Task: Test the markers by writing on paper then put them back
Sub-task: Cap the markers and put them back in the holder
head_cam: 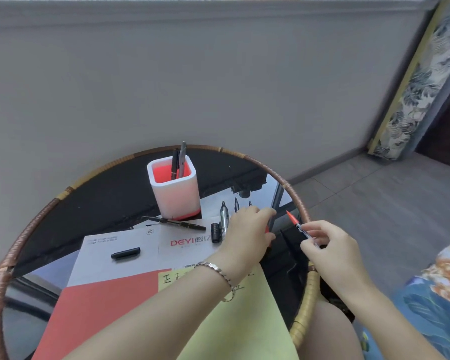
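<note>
Testing partly done, judging by black characters on paper [244, 307] at lower centre. Pinching red marker [298, 226] by its rear end between thumb and fingertips of right hand [331, 249], right of centre. Holding it uncapped and raised off table [300, 326], out over the right-hand rim. Pointing its tip up and left, long axis running from lower right to upper left, straight toward left hand [247, 229], near but not touching. Curling left fingers over something red, most likely cap [267, 229], though mostly hidden and hard to tell for sure. Hovering that hand over loose markers [224, 216] lying at centre, just right of holder [173, 188].

Finding no red strokes on paper, so probably heading for writing, not capping. Hinging on one relation: paper lying below and left of the grip, partly under the left forearm, with the tip aiming up and away from it. Calling for tipping the point downward and carrying it left and down with right hand, already the nearer one to the bare yellow area. Risking a smear on the left wrist in crossing.
</note>
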A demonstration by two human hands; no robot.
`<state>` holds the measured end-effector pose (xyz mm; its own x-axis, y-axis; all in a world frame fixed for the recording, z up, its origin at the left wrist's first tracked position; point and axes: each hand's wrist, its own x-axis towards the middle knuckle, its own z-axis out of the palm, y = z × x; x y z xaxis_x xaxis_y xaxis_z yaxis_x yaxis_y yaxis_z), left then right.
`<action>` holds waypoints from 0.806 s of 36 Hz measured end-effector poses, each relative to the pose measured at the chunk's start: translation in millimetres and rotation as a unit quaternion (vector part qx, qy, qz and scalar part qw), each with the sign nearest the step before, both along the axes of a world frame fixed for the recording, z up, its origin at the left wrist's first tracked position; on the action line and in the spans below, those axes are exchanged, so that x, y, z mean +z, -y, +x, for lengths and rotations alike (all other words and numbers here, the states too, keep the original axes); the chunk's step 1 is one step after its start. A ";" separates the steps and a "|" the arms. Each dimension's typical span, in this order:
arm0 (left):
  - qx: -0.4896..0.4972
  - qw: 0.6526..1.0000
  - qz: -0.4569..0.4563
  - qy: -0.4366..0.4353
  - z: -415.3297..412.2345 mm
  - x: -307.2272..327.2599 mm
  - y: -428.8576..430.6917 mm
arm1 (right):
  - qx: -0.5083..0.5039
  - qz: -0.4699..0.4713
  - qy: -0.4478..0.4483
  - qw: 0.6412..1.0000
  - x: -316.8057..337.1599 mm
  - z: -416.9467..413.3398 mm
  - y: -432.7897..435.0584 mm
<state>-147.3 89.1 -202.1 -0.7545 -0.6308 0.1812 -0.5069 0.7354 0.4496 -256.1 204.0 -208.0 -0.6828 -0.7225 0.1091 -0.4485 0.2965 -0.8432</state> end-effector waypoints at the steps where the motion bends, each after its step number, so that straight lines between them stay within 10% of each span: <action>1: 0.008 0.999 0.018 -0.034 3.0 1.1 -0.8 | 0.001 -0.002 0.000 1.000 0.0 0.6 0.2; 29: -0.097 0.980 -0.168 0.045 -16.0 -18.3 -27.2 | -0.031 -0.017 -0.018 0.999 -3.9 -9.7 -14.2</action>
<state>-163.3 116.3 -220.4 -0.8768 -0.3902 0.2811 -0.3697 0.9207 0.1249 -265.8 218.2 -211.9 -0.7214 -0.6740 0.1587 -0.4602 0.2955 -0.8372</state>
